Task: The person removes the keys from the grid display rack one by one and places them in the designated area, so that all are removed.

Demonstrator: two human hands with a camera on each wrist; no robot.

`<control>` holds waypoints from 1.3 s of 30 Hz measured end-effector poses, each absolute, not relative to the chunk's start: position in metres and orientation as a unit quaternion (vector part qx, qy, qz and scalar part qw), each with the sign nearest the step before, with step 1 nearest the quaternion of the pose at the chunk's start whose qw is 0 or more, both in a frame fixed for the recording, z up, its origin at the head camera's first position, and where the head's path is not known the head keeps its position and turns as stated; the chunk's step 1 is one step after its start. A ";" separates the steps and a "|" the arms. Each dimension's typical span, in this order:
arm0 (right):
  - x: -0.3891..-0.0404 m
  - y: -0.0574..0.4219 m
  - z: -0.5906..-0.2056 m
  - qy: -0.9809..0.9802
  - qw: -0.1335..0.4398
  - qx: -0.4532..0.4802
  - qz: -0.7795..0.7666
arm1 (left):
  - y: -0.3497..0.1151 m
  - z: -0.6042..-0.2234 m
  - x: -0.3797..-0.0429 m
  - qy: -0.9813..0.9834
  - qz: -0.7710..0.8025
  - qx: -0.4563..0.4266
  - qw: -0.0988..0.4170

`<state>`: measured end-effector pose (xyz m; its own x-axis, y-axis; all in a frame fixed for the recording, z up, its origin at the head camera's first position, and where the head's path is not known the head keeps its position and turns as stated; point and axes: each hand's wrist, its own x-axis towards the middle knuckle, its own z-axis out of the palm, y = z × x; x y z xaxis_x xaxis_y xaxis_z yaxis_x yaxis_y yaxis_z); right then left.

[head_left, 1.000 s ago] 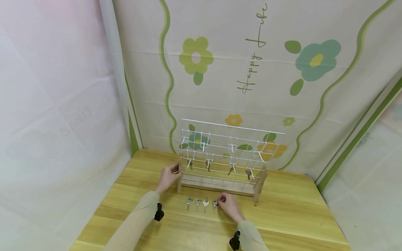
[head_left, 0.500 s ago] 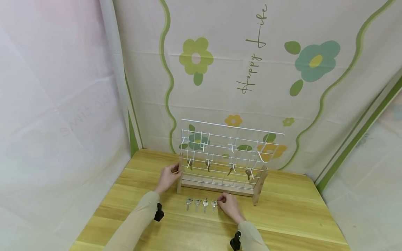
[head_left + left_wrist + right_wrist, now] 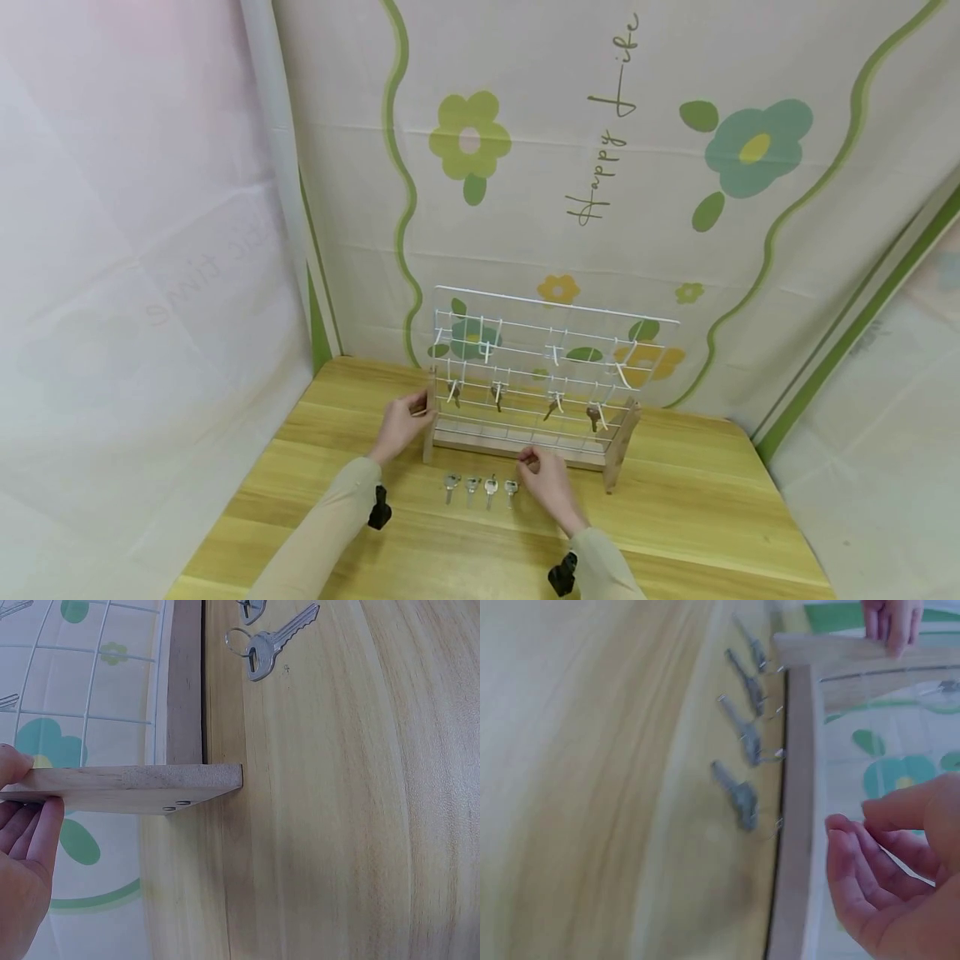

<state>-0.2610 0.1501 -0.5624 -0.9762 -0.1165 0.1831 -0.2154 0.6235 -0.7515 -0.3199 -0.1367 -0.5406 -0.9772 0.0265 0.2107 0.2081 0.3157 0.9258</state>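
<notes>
My left hand grips the left wooden upright of a wire key rack, thumb on one face and fingers on the other. Several silver keys with small rings lie in a row on the table before the rack. My right hand hovers just up and right of the rightmost key, near the rack's base rail. Its fingers are loosely bent, thumb and index tips close together, and no object shows between them in the right wrist view.
Darker keys hang from the lower row of white hooks; upper hooks carry nothing visible. The wooden table extends around the rack. A flowered cloth hangs close behind, with more cloth at both sides.
My right hand has moved from beside the rightmost key up toward the rack's base. That key stays on the table, turned very slightly. My left hand has kept its place on the upright.
</notes>
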 end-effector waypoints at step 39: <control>-0.296 0.033 -0.502 -0.830 0.192 0.140 0.506 | -0.136 -0.542 -0.320 -0.815 -0.568 -0.072 0.093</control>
<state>-0.2960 0.0329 -0.5019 -0.8877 -0.0380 0.4589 -0.4252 0.4499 -0.7854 -0.3198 -0.1358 -0.5419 -0.9723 0.0122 0.2334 0.2231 0.3454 0.9116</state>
